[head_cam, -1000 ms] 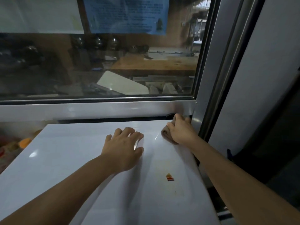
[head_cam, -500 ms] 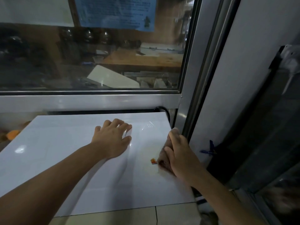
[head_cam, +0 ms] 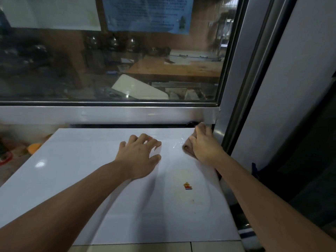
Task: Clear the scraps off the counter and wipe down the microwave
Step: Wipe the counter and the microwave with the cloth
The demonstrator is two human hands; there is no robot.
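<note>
Two hands lie on the white microwave (head_cam: 72,170). Left hand (head_cam: 139,157) rests flat, fingers spread. Right hand (head_cam: 205,144) presses a brown cloth (head_cam: 187,148), mostly hidden underneath; fingertips blurry.

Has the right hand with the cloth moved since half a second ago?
Yes. The right hand went from beside the sticker to the microwave top's far right corner.
</note>
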